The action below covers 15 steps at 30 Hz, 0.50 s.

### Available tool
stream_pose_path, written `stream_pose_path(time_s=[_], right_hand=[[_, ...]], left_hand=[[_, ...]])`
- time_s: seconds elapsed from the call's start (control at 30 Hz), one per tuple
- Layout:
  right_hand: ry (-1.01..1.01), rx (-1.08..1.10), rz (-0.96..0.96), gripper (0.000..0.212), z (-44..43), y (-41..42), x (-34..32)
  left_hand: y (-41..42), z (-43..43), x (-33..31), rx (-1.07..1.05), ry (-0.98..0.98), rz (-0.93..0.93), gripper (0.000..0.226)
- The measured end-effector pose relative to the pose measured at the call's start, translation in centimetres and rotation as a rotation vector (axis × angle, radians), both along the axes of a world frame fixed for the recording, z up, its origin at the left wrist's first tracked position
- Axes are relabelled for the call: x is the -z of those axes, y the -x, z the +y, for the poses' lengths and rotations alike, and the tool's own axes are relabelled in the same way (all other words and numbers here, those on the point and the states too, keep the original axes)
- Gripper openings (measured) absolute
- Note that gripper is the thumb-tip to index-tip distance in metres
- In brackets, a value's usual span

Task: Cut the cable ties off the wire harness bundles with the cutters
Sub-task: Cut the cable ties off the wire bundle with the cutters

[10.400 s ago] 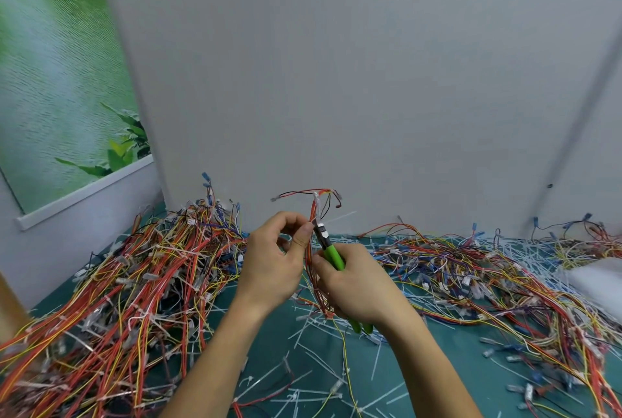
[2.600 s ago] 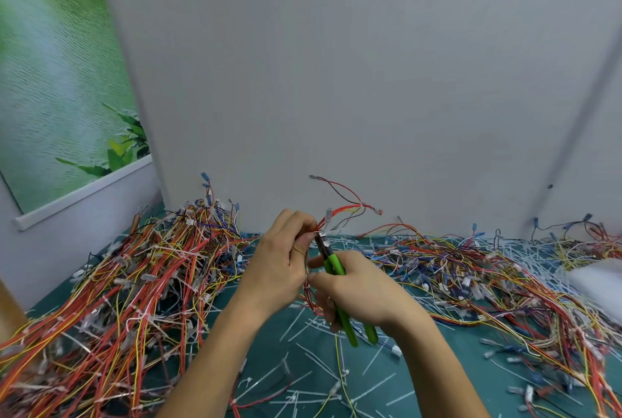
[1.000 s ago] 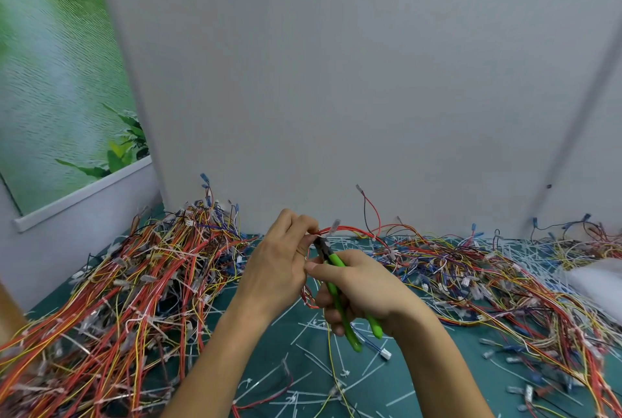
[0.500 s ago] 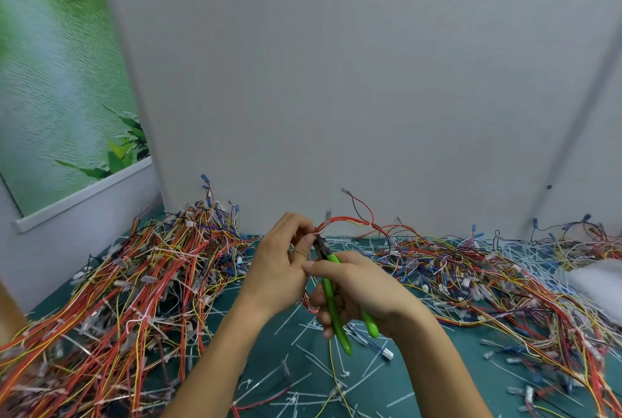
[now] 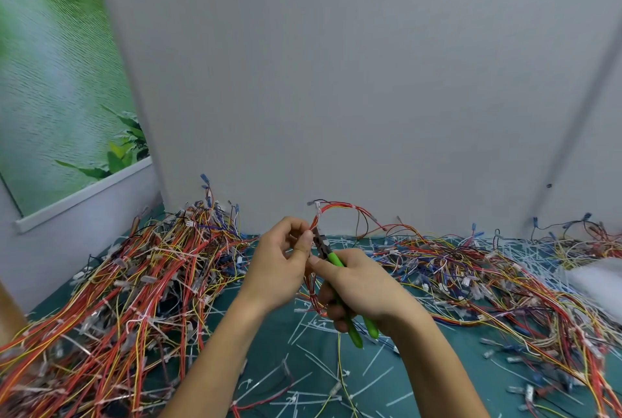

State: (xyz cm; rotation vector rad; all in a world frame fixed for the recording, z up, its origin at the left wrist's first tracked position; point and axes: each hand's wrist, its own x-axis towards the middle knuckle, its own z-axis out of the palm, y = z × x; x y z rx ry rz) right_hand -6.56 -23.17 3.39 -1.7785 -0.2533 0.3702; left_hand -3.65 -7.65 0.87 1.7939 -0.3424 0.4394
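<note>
Above the near middle of the mat (image 5: pixel 276 350), seemingly mid-cut: pinching one wire harness bundle (image 5: pixel 336 206) in the curled left hand (image 5: pixel 279 273), gripping one pair of green-handled cutters (image 5: pixel 333 257) in the clenched right hand (image 5: pixel 367 289), nose laid against the wires beside the left thumb. Next, likely — seat the blades on the tie alone, then squeeze. Counted: two harness heaps — left heap (image 5: pixel 141 283), right heap (image 5: pixel 471 269); snipped ties (image 5: pixel 316 362) past numbering.

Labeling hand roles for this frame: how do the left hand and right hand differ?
Left hand pinches the wire harness between thumb and fingers; right hand grips the green-handled cutters. Left hand sits a little higher in the picture than the right hand. Both are curled, held above the green mat, meeting at the cutter head.
</note>
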Motion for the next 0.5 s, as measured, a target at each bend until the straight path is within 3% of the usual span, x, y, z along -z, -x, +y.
stream_pose_path(time_s=[0.5], right_hand=[[0.110,-0.062,-0.046,0.035,-0.41,-0.63,0.43]], left_hand=[[-0.24,-0.44,0.31,0.072,0.345,0.309,0.012]])
